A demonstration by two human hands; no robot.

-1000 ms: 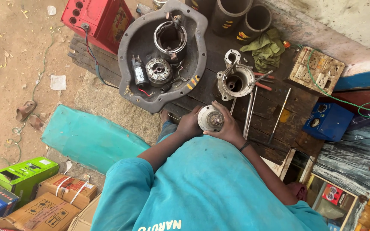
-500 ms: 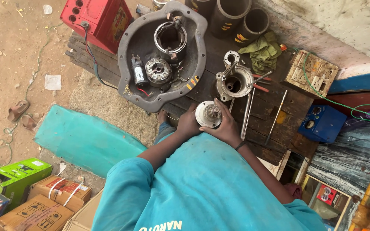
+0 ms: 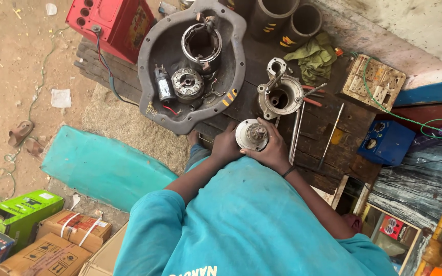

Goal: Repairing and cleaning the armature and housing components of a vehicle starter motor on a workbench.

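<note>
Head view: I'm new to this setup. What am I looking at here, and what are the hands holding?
There is only one picture, taken from above and looking down at a person in a teal shirt working at a dark wooden bench. There is no machine, only two bare hands. The left hand and the right hand together grip a round metal part with a short shaft sticking up from its middle. Just beyond it stands an open metal housing, with long thin rods lying beside it. To the left, a grey tray holds smaller motor pieces. A red box, a green rag and a blue box lie around the bench.
</note>
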